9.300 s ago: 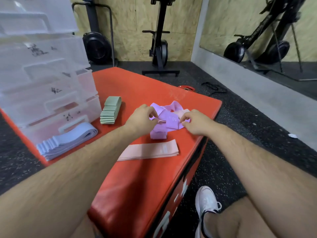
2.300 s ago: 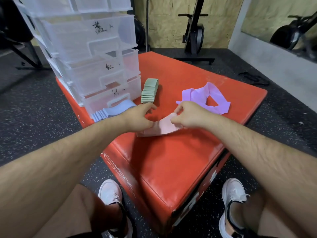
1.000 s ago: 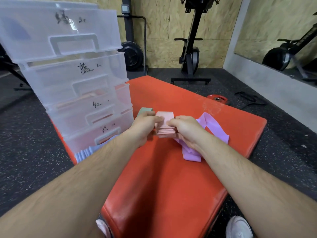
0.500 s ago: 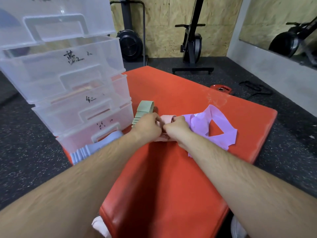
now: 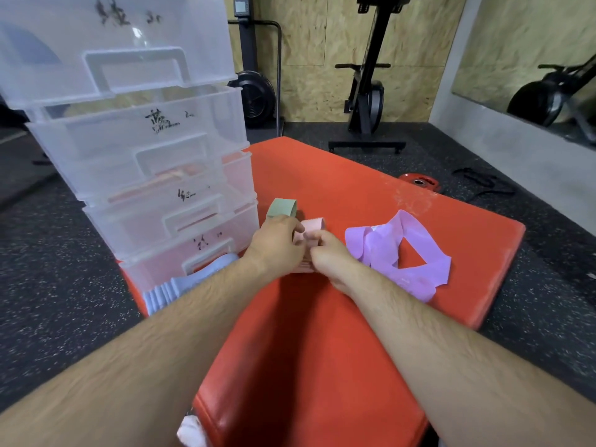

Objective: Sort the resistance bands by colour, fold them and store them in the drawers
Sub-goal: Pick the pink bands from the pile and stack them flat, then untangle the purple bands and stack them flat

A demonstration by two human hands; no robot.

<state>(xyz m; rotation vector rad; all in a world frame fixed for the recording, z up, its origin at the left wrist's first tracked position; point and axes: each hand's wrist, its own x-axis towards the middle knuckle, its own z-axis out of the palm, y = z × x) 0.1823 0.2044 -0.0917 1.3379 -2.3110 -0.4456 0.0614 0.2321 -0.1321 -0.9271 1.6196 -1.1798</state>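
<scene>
light: even, bright indoor | shadows: soft | edges: wide-angle bowed | slight blur

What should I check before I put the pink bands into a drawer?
1. Fold of pink bands, gripped by left hand and right hand: ok.
2. One of the drawers open: not ok, all look closed.
3. Right drawer known from labels: cannot tell, writing unclear.
4. Fold of purple bands: not ok, they lie loose.
5. Fold of green stack and blue stack: ok.
</scene>
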